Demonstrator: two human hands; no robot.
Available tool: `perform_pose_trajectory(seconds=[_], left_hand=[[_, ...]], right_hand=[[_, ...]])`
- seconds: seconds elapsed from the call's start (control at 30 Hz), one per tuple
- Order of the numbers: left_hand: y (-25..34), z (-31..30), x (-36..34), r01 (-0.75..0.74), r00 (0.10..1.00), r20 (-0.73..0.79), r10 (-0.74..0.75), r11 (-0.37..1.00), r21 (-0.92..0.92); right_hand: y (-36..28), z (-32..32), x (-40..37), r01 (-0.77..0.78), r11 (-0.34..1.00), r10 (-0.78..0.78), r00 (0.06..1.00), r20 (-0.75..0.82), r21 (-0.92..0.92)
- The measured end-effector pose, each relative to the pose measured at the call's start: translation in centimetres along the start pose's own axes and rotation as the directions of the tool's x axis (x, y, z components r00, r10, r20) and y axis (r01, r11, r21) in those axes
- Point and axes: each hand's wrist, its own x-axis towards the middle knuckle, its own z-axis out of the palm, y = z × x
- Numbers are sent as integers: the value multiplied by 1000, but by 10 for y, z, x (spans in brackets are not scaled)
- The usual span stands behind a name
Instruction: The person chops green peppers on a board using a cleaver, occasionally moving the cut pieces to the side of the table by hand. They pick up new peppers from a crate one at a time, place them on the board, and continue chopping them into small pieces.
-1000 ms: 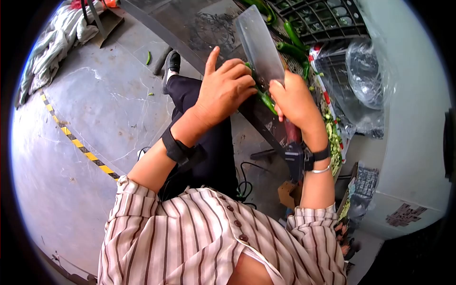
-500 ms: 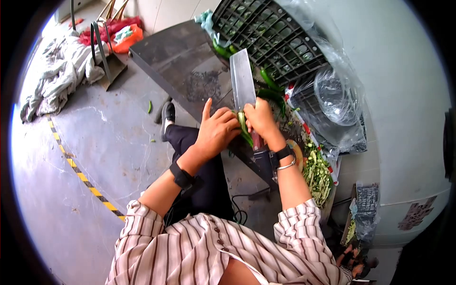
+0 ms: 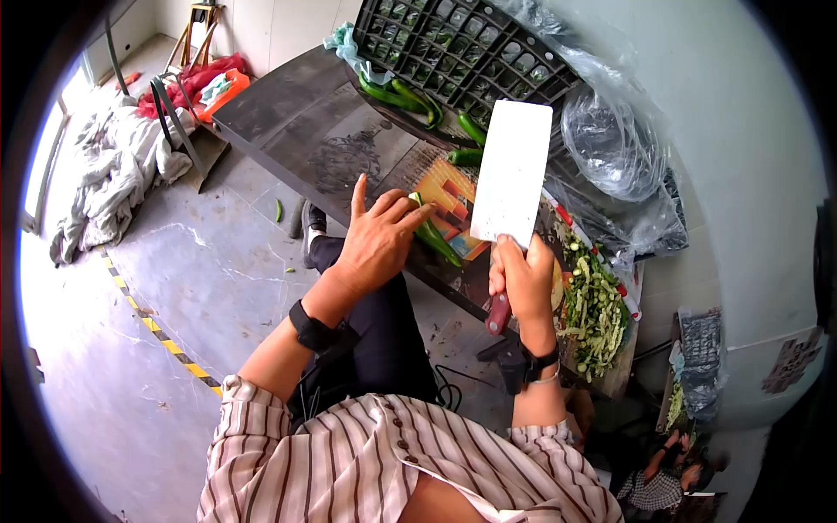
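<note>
My right hand (image 3: 526, 277) grips a cleaver (image 3: 513, 170) by its dark red handle. The broad blade points away from me, its flat side bright white in the light. To the left, my left hand (image 3: 384, 234) holds a long green pepper (image 3: 436, 242) with its fingers, thumb sticking out. The pepper's upper end looks pale and cut. Beneath it lies an orange printed sheet or board (image 3: 455, 193) on the dark table (image 3: 292, 118). A pile of chopped green pepper (image 3: 593, 318) lies to the right of my right hand.
Whole green peppers (image 3: 392, 98) lie beside a black plastic crate (image 3: 462, 57) at the back. Clear plastic wrapping (image 3: 610, 144) bunches at the right. Cloth (image 3: 122, 157) lies on the floor at left. Another person (image 3: 658, 479) is at lower right.
My right hand has drawn the cleaver right, away from the pepper, turning the blade's flat face up to view. My left hand stays at the pepper. The view has shifted slightly.
</note>
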Motion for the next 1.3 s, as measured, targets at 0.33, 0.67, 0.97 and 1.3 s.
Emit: perform_pose_trajectory(seconds=[0.33, 0.67, 0.97, 1.3], left_hand=[[-3, 8, 13, -146, 980, 139, 144, 989, -2], [3, 17, 10, -47, 996, 74, 52, 997, -63], [4, 17, 8, -18, 999, 38, 22, 993, -112], [11, 17, -1, 2, 1000, 5, -1, 977, -213]], right_hand=[[27, -12, -39, -88, 986, 101, 991, -87, 138], [44, -11, -48, -151, 974, 168, 981, -96, 170], [50, -11, -52, -146, 976, 162, 983, -89, 163], [59, -13, -55, -155, 977, 172, 980, -104, 148]])
